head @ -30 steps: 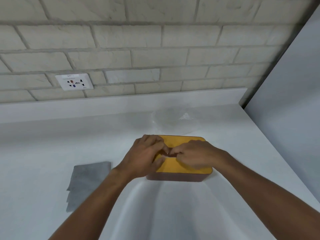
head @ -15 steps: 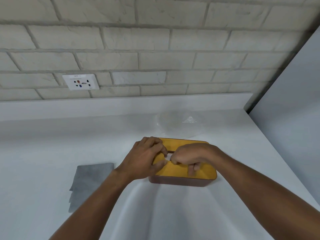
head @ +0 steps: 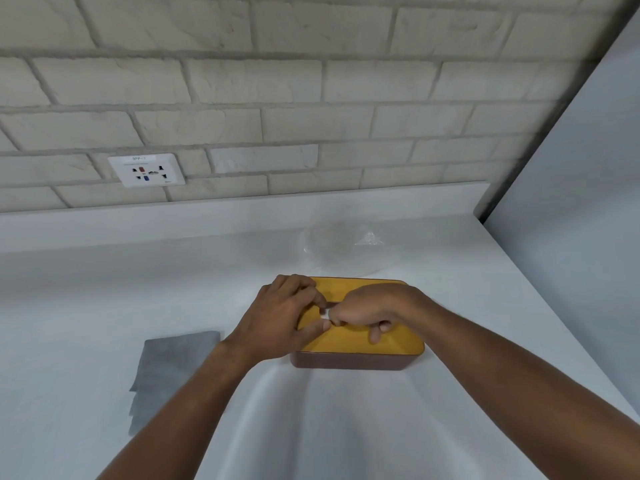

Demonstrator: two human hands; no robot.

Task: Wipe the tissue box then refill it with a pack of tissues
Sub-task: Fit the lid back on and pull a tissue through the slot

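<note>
The tissue box (head: 346, 348) had a yellow lid and dark brown sides. The cloth (head: 173, 368) was grey, the worktop (head: 104, 306) white, the wall (head: 311, 81) pale brick-patterned.

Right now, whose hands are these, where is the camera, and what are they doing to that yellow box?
There is no machine here, just a person. The camera sits on their head and looks down, so you see their own two arms. This is the only view. The right hand pinches a bit of white tissue at the slot of the tissue box, which has a yellow lid and brown sides. The left hand rests on the lid beside the slot; whether it grips anything, I can't tell. On the white counter also lie a grey cloth, left of the box, and a clear plastic wrapper behind it.
</note>
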